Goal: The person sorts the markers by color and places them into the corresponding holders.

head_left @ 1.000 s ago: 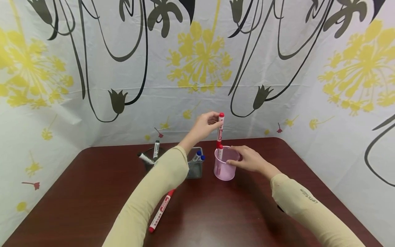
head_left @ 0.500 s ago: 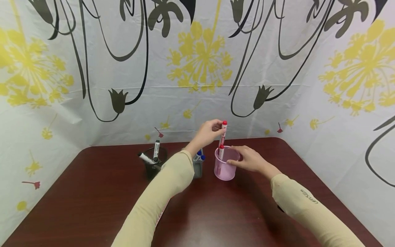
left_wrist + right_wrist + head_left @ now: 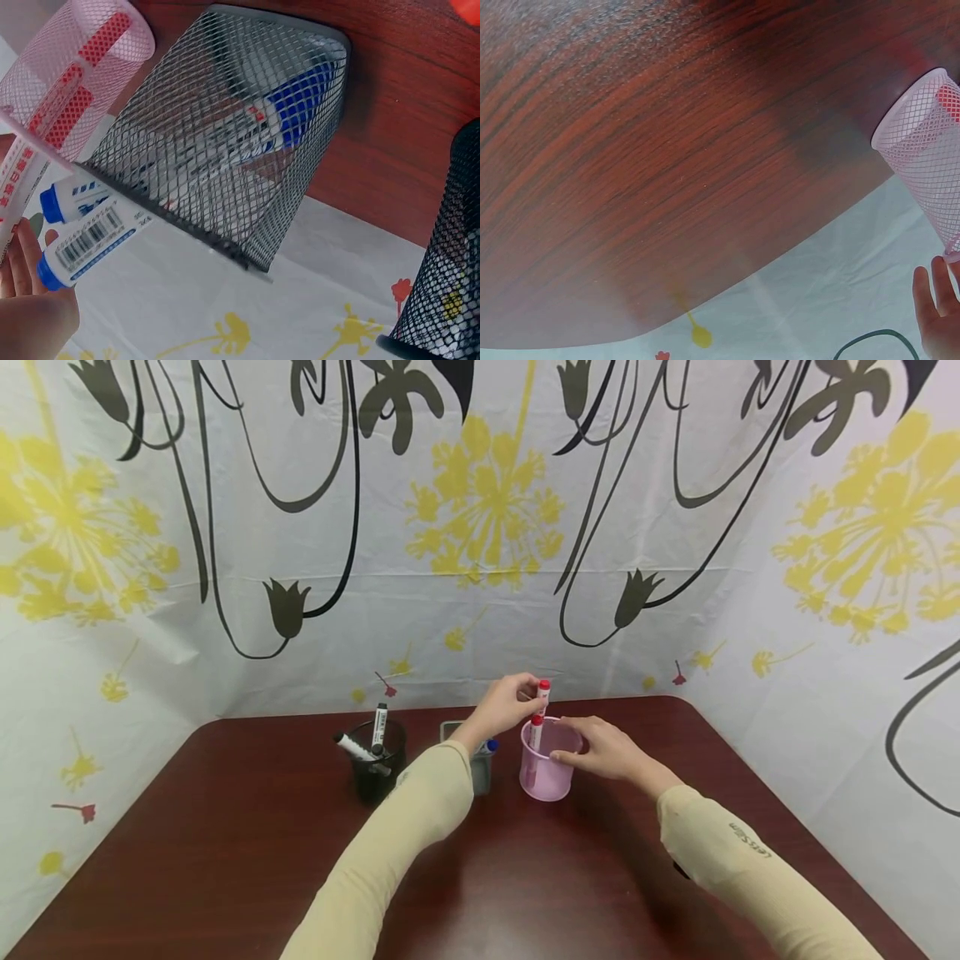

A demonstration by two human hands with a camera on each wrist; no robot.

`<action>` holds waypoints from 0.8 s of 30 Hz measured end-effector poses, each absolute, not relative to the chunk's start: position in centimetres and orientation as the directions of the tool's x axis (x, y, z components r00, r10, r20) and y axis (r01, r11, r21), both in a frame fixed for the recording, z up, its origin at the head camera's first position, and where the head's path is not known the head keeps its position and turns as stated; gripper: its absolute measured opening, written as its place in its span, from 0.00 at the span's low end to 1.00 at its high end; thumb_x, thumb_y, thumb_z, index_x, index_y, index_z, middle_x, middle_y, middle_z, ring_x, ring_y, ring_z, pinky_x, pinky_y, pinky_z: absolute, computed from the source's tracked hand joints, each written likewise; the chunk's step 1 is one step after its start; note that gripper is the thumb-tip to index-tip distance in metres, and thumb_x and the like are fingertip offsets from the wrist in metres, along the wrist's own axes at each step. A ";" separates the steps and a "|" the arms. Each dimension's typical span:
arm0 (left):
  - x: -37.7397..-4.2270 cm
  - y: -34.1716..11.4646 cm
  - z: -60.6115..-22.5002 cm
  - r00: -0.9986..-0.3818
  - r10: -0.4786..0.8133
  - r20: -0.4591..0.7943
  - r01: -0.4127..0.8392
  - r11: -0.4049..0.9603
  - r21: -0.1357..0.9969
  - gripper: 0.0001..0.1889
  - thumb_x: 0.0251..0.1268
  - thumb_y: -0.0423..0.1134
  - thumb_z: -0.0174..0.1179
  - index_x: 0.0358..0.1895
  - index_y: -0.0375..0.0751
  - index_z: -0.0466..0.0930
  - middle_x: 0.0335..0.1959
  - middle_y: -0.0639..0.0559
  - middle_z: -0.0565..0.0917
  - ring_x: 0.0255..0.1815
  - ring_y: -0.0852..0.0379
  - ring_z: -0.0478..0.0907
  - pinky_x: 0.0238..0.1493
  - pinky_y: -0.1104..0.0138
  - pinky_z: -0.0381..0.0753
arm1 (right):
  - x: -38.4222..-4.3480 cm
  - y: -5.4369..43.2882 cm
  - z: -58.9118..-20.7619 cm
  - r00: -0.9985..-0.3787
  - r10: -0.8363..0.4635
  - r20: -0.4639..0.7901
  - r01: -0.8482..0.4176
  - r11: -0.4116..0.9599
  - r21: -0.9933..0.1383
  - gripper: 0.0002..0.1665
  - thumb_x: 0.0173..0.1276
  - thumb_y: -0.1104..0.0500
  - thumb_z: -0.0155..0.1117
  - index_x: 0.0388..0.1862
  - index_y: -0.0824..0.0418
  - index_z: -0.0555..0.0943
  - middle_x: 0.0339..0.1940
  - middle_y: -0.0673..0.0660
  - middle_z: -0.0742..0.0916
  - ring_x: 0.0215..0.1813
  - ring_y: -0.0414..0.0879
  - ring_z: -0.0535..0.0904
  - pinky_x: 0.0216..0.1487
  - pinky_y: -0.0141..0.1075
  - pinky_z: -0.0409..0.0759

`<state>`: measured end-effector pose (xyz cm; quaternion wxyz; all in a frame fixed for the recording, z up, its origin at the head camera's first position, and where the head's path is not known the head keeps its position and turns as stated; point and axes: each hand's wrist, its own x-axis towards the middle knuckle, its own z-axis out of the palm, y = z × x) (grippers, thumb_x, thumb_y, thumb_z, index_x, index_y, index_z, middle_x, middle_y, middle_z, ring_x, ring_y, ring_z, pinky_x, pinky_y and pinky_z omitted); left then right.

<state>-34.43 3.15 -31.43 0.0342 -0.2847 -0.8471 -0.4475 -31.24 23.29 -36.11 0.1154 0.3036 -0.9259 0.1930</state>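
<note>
My left hand (image 3: pixel 504 706) pinches a red-capped marker (image 3: pixel 543 692) near its top, its lower part down inside the pink mesh pen cup (image 3: pixel 546 781). Another red marker (image 3: pixel 536 735) leans inside that cup. At the cup's right side, my right hand (image 3: pixel 611 748) holds the rim with the thumb in front and fingers behind. In the left wrist view, two red barrels show through the pink mesh, and the left hand (image 3: pixel 37 326) lies beside the blue-capped markers (image 3: pixel 82 244). The right wrist view has the right hand's fingers (image 3: pixel 924 292) at the cup's rim.
A grey mesh holder (image 3: pixel 225 135) with blue markers stands left of the pink cup, partly behind the left wrist. Farther left is a black mesh cup (image 3: pixel 378 781) with black-capped markers (image 3: pixel 379 727). All stand on the dark wood table (image 3: pixel 225 860), before a patterned cloth (image 3: pixel 337 635).
My left hand has moved down and slightly right, lowering the red marker into the pink cup. The left sleeve now covers the red marker lying on the table. My right hand stays put.
</note>
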 end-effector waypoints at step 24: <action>-34.3 3.6 -32.2 -0.835 0.512 0.201 0.544 0.715 0.439 0.11 0.56 0.44 0.59 0.40 0.45 0.79 0.28 0.58 0.80 0.29 0.63 0.74 0.28 0.72 0.70 | -31.1 23.3 -36.0 -0.795 -0.507 0.333 -0.600 0.739 -0.308 0.39 0.52 0.37 0.61 0.55 0.62 0.73 0.45 0.57 0.80 0.44 0.48 0.73 0.44 0.46 0.72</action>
